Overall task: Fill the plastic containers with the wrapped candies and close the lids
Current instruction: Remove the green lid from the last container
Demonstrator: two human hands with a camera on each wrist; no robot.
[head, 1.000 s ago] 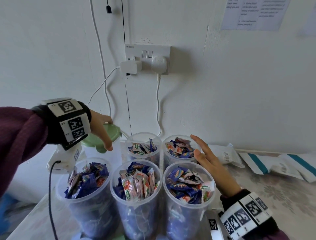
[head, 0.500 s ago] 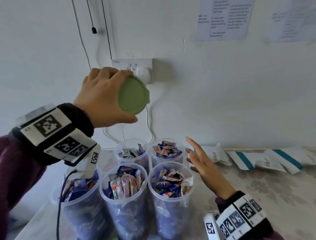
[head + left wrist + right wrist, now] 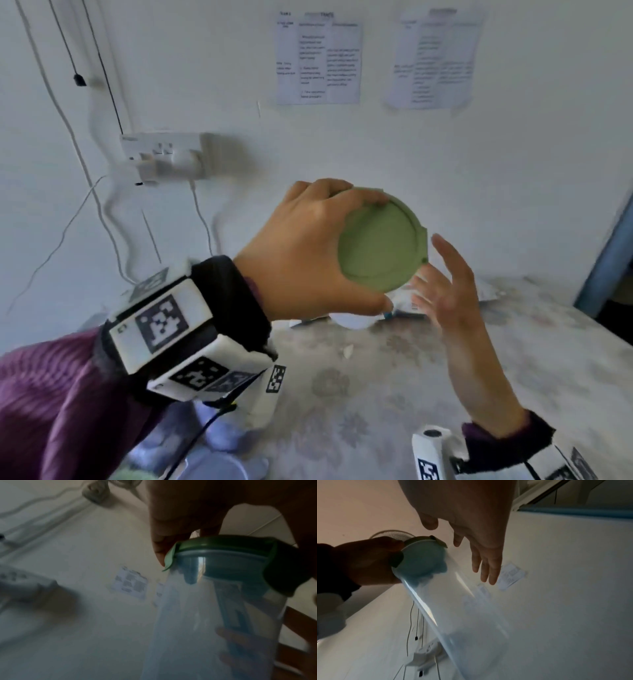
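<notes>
Lid-first, a tall clear plastic container (image 3: 453, 601) with a round green lid (image 3: 382, 241) hangs mid-frame, gripped by the left hand (image 3: 301, 253). Right hand (image 3: 452, 294), fingers spread and empty, waits beside; it likely steadies the body next so the lid comes off for filling.

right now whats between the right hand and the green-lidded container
Nothing. In the right wrist view, bare air separates the right hand from the clear container that the left hand grips by its green lid.

Counted: one lidded clear container (image 3: 453, 601), one green lid (image 3: 382, 241), two hands (both raised), two paper sheets (image 3: 318, 58) on the wall, one wall socket (image 3: 164, 156).
</notes>
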